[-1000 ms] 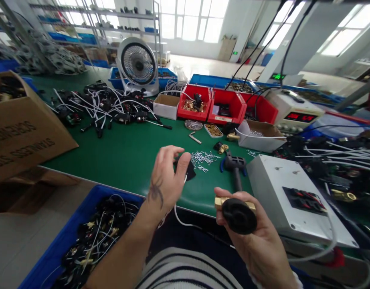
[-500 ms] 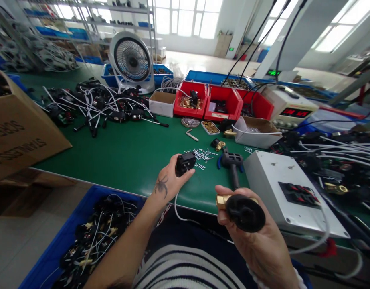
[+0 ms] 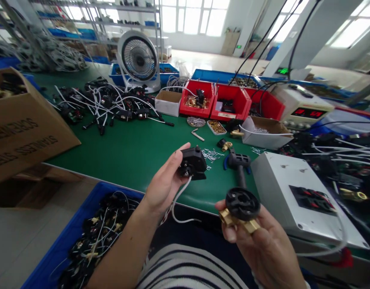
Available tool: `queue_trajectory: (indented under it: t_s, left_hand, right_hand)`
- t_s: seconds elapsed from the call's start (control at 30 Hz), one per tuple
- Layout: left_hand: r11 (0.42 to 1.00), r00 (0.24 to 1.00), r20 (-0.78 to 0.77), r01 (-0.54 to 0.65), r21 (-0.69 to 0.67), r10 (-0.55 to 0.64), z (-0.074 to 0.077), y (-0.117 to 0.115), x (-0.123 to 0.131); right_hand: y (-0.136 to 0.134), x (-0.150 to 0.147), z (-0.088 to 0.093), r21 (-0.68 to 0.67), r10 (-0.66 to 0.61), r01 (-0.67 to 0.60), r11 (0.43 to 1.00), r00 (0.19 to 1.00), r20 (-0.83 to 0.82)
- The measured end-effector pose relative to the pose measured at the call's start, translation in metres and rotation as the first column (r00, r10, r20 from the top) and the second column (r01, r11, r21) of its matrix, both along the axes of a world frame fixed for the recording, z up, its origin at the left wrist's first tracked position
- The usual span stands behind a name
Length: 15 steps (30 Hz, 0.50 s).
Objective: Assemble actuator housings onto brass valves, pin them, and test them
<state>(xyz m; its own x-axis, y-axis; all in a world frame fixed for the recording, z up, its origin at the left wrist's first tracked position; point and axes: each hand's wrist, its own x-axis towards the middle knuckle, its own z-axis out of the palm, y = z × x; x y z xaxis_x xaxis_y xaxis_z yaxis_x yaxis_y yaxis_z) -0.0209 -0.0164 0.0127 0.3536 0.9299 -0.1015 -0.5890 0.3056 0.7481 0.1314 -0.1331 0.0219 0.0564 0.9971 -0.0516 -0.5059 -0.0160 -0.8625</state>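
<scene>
both hands full over the desk (image 3: 127, 152) edge

left hand (image 3: 163, 186) closes its fingers round a black switch block (image 3: 193, 162), its white lead (image 3: 177, 200) trailing below. right hand (image 3: 263, 245) grips a disc-topped brass valve (image 3: 242, 206) (fingertips mostly hidden). blue bin (image 3: 49, 263) holds tangled wired parts (image 3: 97, 237).

Left hand (image 3: 163, 184): a second ago reaching onto the green mat, now lifted clear and turned palm-up, gripping a small black plastic switch block (image 3: 193, 162) with its white lead (image 3: 178, 200) hanging below. Right hand (image 3: 263, 249): the brass valve body (image 3: 237, 222) has been rotated, so its round black knob (image 3: 243, 203) now faces upward, ribbed hollow exposed.
</scene>
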Motion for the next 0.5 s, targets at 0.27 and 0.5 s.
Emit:
queue_trajectory:
  t_s: [0.27, 0.5]
  left_hand:
    - [0.992, 0.994, 0.072, 0.078, 0.100, -0.085, 0.016, -0.015, 0.001]
    - [0.981, 0.997, 0.047, 0.055, 0.187, -0.065, 0.018, -0.021, 0.002]
  right_hand:
    - [0.002, -0.004, -0.007, -0.097, 0.129, -0.127, 0.987, 0.991, 0.018]
    - [0.001, -0.003, -0.011, -0.092, 0.147, -0.141, 0.986, 0.987, 0.062]
